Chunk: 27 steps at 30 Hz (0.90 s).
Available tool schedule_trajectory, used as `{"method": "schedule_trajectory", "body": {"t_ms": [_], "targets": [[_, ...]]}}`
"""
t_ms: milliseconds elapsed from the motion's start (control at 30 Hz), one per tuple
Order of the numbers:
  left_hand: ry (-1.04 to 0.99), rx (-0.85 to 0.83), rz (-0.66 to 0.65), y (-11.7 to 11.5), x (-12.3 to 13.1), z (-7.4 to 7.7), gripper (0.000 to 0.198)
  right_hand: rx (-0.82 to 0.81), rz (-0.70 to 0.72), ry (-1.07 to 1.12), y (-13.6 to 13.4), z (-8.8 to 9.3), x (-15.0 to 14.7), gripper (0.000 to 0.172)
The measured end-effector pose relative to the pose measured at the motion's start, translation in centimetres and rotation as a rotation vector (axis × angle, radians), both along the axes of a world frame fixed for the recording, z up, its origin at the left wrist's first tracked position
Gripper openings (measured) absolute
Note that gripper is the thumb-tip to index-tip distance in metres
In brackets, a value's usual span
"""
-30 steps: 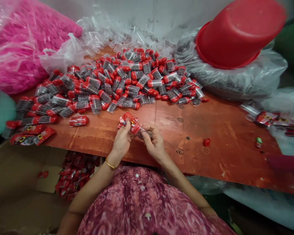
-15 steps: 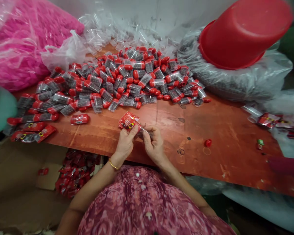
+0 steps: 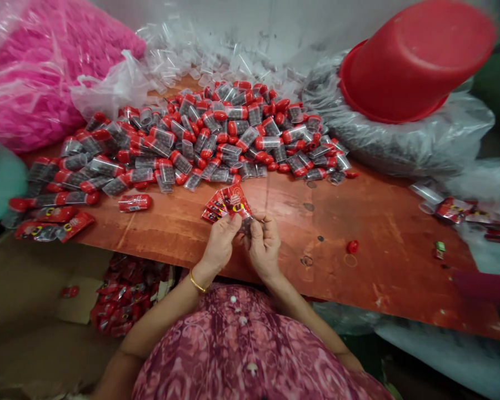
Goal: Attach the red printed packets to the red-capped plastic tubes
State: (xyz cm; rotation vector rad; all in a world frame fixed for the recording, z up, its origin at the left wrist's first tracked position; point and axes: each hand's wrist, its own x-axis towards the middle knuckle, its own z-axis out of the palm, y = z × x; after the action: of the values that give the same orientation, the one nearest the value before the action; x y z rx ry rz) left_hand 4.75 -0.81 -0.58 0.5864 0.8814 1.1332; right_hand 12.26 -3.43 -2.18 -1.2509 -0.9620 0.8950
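Observation:
Both hands meet above the front edge of the reddish wooden table (image 3: 300,216). My left hand (image 3: 219,242), with a gold bangle at its wrist, pinches a fan of red printed packets (image 3: 230,201) whose upper parts stick out past the fingers. My right hand (image 3: 265,244) is closed on the lower, clear end of the same packets, close beside the left fingertips. What lies between the fingers is partly hidden. To the left, a single red wrapped tube (image 3: 135,203) lies on the table.
Behind the hands spreads a large heap of red-capped clear tubes (image 3: 208,139). A pink-filled bag (image 3: 45,72) stands back left, a red bucket (image 3: 416,61) on a bag back right. Below left, an open cardboard box (image 3: 25,311) holds red packets.
The red packets are more fanned out, and another printed one now stands upright at the right of the fan. My hands have shifted slightly.

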Motion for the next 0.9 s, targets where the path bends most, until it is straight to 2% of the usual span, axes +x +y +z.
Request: {"method": "schedule_trajectory", "body": {"t_ms": [167, 300, 500, 633, 767, 900], "targets": [[0.073, -0.002, 0.039, -0.9, 0.4, -0.7, 0.035, -0.056, -0.023, 0.101, 0.2, 0.2, -0.2, 0.018], [0.051, -0.016, 0.034, -1.0, 0.3, -0.8, 0.039, -0.050, 0.000, 0.060, 0.3, -0.1, -0.3, 0.019], [0.053, -0.050, 0.133, 1.1, -0.6, 0.6, 0.030, -0.021, 0.147, 0.068, 0.2, -0.6, -0.1, 0.025], [0.043, -0.059, 0.113, 1.2, -0.9, 1.3, 0.031, -0.094, 0.314, 0.142, -0.2, 0.0, 0.5, 0.028], [0.042, -0.021, 0.058, 0.5, -1.1, 1.0, 0.036, -0.142, 0.249, 0.166, -0.3, 0.7, 0.7, 0.034], [0.072, -0.007, 0.050, 0.3, -1.9, 0.4, 0.037, -0.183, 0.277, 0.210, -0.2, 1.1, 0.5, 0.036]]}}
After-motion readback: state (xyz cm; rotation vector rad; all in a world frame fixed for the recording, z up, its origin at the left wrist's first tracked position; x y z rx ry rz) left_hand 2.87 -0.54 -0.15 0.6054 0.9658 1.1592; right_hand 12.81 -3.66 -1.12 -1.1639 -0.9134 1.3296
